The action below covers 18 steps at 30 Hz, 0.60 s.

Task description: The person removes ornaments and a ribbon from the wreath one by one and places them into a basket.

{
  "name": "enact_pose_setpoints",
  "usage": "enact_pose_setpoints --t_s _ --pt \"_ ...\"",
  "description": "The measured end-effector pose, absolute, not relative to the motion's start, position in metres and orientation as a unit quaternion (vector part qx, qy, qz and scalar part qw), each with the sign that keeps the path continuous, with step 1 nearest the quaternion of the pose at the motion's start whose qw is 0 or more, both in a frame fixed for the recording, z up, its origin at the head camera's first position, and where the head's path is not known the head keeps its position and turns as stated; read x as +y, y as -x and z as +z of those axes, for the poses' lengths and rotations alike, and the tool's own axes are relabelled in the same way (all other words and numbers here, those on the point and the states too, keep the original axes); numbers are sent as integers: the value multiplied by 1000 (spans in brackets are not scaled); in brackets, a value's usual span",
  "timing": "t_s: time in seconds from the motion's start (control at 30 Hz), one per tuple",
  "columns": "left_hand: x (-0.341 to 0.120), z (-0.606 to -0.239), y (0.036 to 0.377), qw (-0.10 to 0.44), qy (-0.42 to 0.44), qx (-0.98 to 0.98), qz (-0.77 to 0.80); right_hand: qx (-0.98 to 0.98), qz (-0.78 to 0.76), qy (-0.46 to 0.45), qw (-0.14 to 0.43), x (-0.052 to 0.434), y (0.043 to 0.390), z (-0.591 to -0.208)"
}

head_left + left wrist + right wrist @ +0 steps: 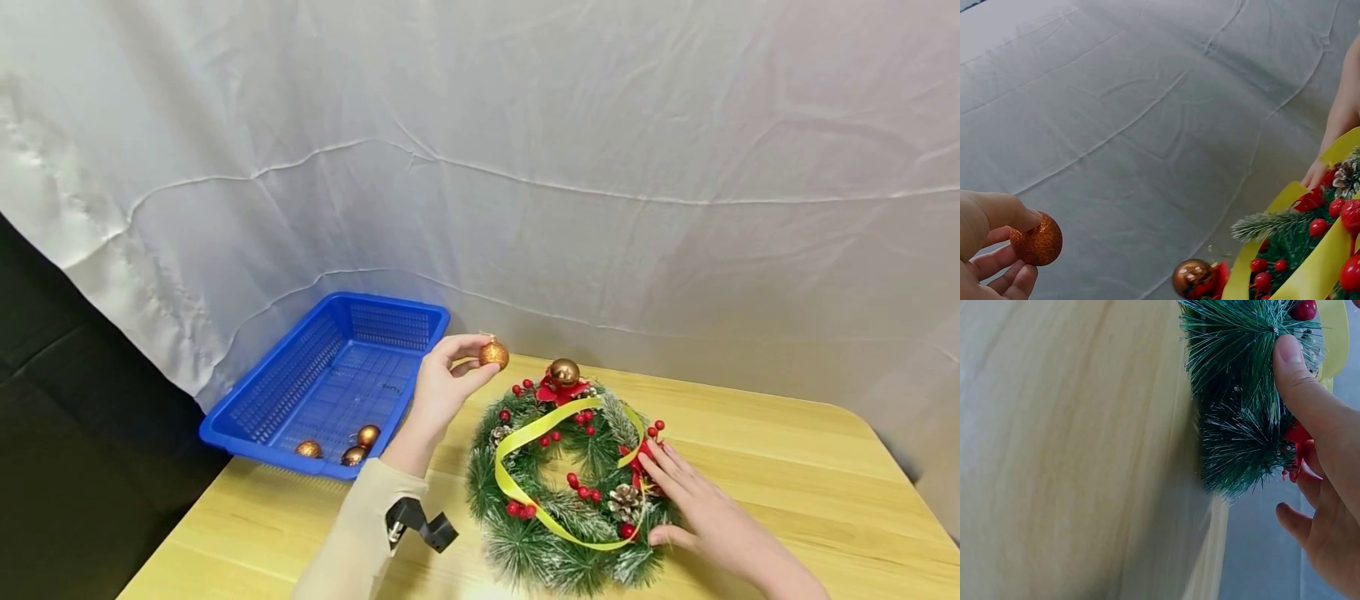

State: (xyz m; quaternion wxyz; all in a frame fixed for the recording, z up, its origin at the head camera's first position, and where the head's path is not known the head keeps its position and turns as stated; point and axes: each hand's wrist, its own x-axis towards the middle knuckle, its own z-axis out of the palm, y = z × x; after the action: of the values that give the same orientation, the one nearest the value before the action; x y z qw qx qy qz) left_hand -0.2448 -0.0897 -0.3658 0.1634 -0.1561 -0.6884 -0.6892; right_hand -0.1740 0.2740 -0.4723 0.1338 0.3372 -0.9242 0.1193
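Between thumb and fingers, my left hand (442, 383) pinches a glittery orange-gold Christmas bauble (493, 354). The bauble (1037, 240) is held up in the air, left of the wreath's top in the head view. A green Christmas wreath (517, 542) lies on the table with red berries, pine cones and red flowers. My right hand (697, 508) rests on the wreath's right side, fingers extended over a red flower. In the right wrist view its thumb (1300, 381) touches the green needles. A shiny copper bauble (564, 372) sits by the red flower at the wreath's top.
Left of the wreath stands a blue plastic basket (243, 450), with several orange-gold and copper baubles (367, 435) at its near end. A yellow ribbon (517, 442) loops loosely across the wreath. Behind the wooden table (810, 467) hangs a grey-white cloth (600, 167).
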Motion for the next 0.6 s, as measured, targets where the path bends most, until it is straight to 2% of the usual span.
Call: enact_pose_setpoints --t_s 0.6 --pt "-152 -363 227 193 91 -710 -671 -925 118 -335 137 274 173 -473"
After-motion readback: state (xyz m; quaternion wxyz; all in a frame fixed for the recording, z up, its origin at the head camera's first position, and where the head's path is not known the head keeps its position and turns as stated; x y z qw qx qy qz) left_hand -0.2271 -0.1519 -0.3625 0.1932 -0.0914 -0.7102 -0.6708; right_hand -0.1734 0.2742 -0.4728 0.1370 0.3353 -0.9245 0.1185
